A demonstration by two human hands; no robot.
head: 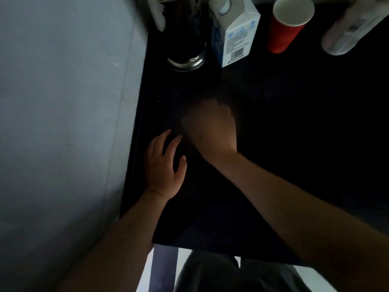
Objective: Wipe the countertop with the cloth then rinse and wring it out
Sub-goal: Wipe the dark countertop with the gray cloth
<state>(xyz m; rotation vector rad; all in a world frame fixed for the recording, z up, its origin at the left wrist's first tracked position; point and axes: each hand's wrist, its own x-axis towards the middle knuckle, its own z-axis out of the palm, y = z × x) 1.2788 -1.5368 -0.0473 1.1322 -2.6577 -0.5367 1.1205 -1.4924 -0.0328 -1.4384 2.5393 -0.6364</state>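
Note:
The black countertop (294, 127) fills the middle and right of the head view. My left hand (163, 165) rests flat on it near its left edge, fingers spread, holding nothing. My right hand (210, 125) is just beyond and to the right of it, knuckles up, fingers curled down against the surface, and blurred by motion. No cloth shows against the dark surface. Whether anything lies under the right hand is hidden.
At the back stand a shiny steel canister (185, 39), a white and blue carton (233, 32) and a red paper cup (284, 28). A pale wrapped package (349, 28) lies at the far right. A grey wall (63, 123) borders the counter's left side. The front edge (210, 250) is by my body.

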